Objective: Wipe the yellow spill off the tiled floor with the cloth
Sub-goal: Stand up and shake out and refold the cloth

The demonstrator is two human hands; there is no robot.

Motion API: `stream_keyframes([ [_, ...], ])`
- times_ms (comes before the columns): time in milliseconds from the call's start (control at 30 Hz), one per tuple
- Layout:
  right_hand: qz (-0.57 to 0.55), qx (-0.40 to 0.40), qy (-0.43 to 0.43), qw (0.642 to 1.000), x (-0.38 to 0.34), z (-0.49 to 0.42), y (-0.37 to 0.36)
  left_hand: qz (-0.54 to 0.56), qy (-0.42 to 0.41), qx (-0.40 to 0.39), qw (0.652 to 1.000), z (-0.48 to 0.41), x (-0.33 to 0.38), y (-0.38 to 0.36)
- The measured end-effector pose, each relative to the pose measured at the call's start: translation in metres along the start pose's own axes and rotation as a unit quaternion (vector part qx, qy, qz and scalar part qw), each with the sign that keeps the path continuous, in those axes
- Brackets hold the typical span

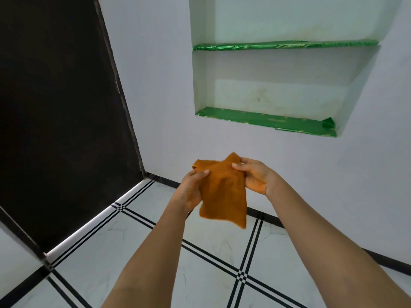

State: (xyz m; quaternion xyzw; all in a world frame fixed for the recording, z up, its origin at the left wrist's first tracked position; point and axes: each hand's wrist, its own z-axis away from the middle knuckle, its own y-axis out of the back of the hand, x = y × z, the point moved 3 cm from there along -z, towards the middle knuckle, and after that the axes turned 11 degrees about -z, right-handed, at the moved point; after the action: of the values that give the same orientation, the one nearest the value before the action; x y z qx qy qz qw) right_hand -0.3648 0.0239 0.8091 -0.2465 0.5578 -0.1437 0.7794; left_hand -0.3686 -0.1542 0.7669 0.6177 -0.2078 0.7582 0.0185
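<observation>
The cloth (222, 192) looks soft, light and floppy, hanging in the air above the tiled floor (155, 252), with the left hand (191, 187) pinching its 9 o'clock edge and the right hand (253, 174) its 1 o'clock corner, good spots to hold.

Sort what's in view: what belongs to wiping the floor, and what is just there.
For the job: orange cloth, held up off the floor by the left hand and right hand; tiled floor. No yellow spill shows in this view.

Just there: wall niche, green shelf lining, dark door.
</observation>
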Motion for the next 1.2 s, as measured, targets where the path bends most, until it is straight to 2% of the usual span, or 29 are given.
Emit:
stream_keyframes([
  [100, 0.051, 0.071, 0.007, 0.996, -0.003, 0.001, 0.009, -0.029, 0.005, 0.046, 0.999, -0.002, 0.009, 0.008],
  [167, 0.094, 0.078, 0.012, 0.993, -0.004, 0.003, 0.007, -0.058, 0.005, 0.062, 0.996, -0.002, 0.016, 0.013],
  [233, 0.174, 0.08, 0.018, 0.981, -0.007, 0.004, 0.002, -0.164, -0.005, 0.054, 0.985, -0.001, 0.025, 0.016],
  [300, 0.286, 0.094, 0.035, 0.953, -0.01, 0.006, -0.004, -0.327, -0.018, 0.042, 0.944, -0.001, 0.035, 0.017],
  [400, 0.41, 0.108, 0.065, 0.903, -0.013, 0.008, -0.014, -0.516, -0.023, 0.036, 0.856, -0.002, 0.044, 0.015],
  [467, 0.439, 0.112, 0.074, 0.888, -0.012, 0.012, -0.018, -0.581, -0.029, 0.047, 0.812, -0.001, 0.049, 0.013],
  [533, 0.448, 0.102, 0.072, 0.885, -0.015, 0.016, -0.019, -0.603, -0.044, 0.054, 0.795, 0.001, 0.056, 0.016],
  [567, 0.436, 0.092, 0.078, 0.892, -0.02, 0.017, -0.02, -0.584, -0.05, 0.052, 0.808, 0.001, 0.061, 0.019],
  [600, 0.398, 0.084, 0.09, 0.909, -0.026, 0.018, -0.022, -0.541, -0.059, 0.046, 0.838, 0.004, 0.069, 0.018],
  [667, 0.273, 0.082, 0.107, 0.952, -0.036, 0.016, -0.025, -0.401, -0.066, 0.051, 0.912, 0.005, 0.083, 0.016],
  [733, 0.196, 0.085, 0.069, 0.974, -0.029, 0.011, -0.026, -0.278, -0.005, 0.089, 0.957, 0.003, 0.081, 0.011],
  [833, 0.14, 0.049, -0.025, 0.989, 0.011, 0.005, -0.021, -0.267, 0.115, 0.106, 0.951, 0.007, 0.045, 0.011],
  [900, 0.116, 0.039, -0.052, 0.991, 0.029, 0.007, -0.015, -0.245, 0.168, 0.105, 0.949, 0.014, 0.025, 0.019],
  [967, 0.103, 0.029, -0.061, 0.992, 0.036, 0.007, -0.013, -0.198, 0.179, 0.084, 0.96, 0.017, 0.019, 0.03],
  [1033, 0.083, 0.043, -0.048, 0.994, 0.035, 0.004, -0.014, -0.17, 0.153, 0.051, 0.972, 0.017, 0.021, 0.04],
  [1100, 0.073, 0.066, -0.026, 0.995, 0.03, 0.0, -0.016, -0.236, 0.116, 0.006, 0.965, 0.017, 0.027, 0.042],
  [1200, 0.071, 0.071, -0.001, 0.995, 0.02, 0.001, -0.022, -0.42, 0.102, -0.053, 0.9, 0.017, 0.033, 0.039],
])
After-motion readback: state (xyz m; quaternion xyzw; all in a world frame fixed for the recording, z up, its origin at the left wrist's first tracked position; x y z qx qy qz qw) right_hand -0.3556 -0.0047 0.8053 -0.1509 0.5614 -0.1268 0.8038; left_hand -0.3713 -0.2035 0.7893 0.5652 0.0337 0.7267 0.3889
